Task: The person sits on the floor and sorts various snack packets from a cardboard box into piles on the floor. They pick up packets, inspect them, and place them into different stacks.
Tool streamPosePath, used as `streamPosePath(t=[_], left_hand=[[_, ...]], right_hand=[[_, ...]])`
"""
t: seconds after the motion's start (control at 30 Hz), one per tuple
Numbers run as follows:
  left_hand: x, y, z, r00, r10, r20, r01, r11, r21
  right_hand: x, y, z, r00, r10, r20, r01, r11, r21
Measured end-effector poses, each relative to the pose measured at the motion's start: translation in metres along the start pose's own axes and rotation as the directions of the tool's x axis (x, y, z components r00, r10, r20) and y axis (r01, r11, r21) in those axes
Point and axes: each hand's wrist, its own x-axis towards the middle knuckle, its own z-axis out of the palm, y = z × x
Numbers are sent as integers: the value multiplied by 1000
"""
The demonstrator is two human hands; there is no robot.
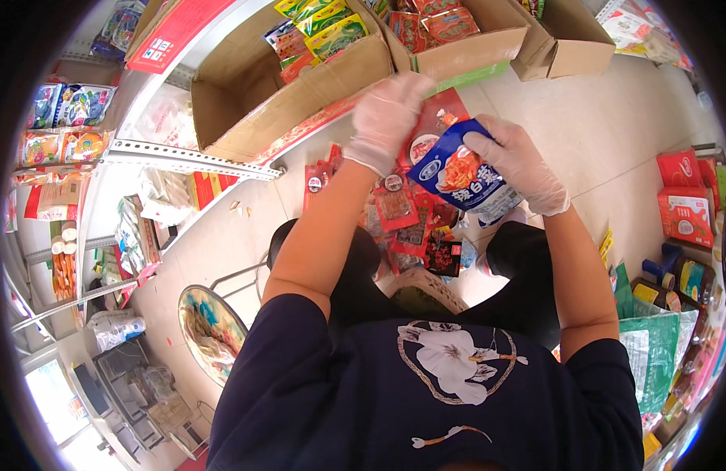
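Pouch (457, 174), glossy blue plastic film with orange food pictured on its face and a paler lower end, sits just right of centre in the upper half of the frame, tilted. Right hand (518, 161), in a thin, wrinkled translucent glove, grasps it by its upper right edge, thumb across the front. Left hand (390, 114), similarly gloved, is at upper centre, blurred; cannot tell whether its fingers hold anything. Flat, smooth-faced red package (448, 104) lies just beside it.

Below both hands, at centre: loose heap of shiny red packets (394, 208), flat and roughly rectangular, overlapping. Upper left of centre: open cardboard box (300, 106), matte brown, straight-walled, with crinkled yellow-green packets (337, 37) at its far end. Perforated white metal rail (186, 155) at left. Lower left: round stool (239, 314), thin dark rim, multicoloured top. Floor (594, 118): smooth pale tiles.
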Motion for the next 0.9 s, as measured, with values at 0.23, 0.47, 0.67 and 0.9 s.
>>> streamPosePath(t=[0.23, 0.47, 0.67, 0.9], left_hand=[[-9, -23, 15, 767, -286, 575, 395, -495, -773], [0, 70, -6, 805, -320, 500, 340, -441, -831], [-3, 80, -1, 716, -396, 575, 398, -444, -802], [0, 81, -5, 649, -437, 623, 482, -398, -781]], right_hand=[[3, -3, -14, 944, 198, -263, -78, 911, 405], [21, 19, -8, 871, 253, -420, -2, 858, 513], [27, 17, 1, 856, 217, -469, 81, 840, 537], [36, 23, -1, 869, 140, -474, 82, 904, 419]])
